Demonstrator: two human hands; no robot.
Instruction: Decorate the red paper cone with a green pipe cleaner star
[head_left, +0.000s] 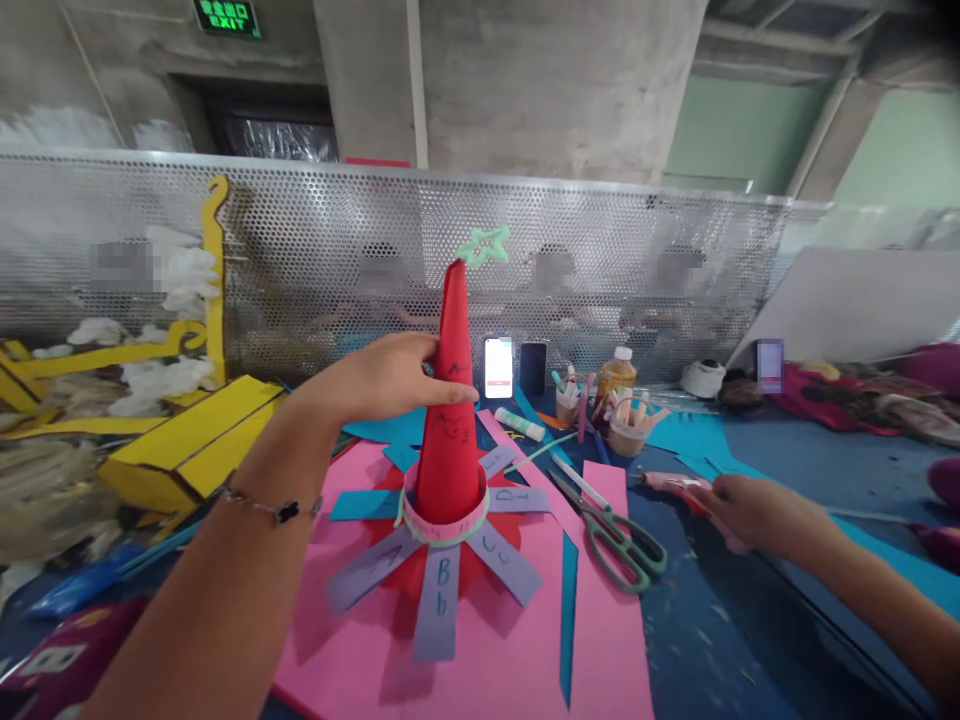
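My left hand [397, 375] is wrapped round the upper part of a tall red paper cone [450, 460], thumb in front. A pale green star [486, 246] tops the cone. Round its base runs a pink paper band [446, 532] with a light green strip. Lettered purple paper strips [436, 605] and blue ones [365, 504] fan outward over a red paper piece [510, 540]. Off to the right, my right hand [739, 505] grips a pink hot glue gun [679, 484], its nozzle pointing left. Green-handled scissors [619, 548] lie between the cone and the glue gun.
Pink paper sheets [517, 660] cover the blue table [697, 640]. Behind stand a glue stick [520, 424], cups of markers [630, 420], a bottle [616, 375] and two phones [498, 368]. A yellow box [191, 440] is left; a perforated metal partition [322, 260] runs across the back.
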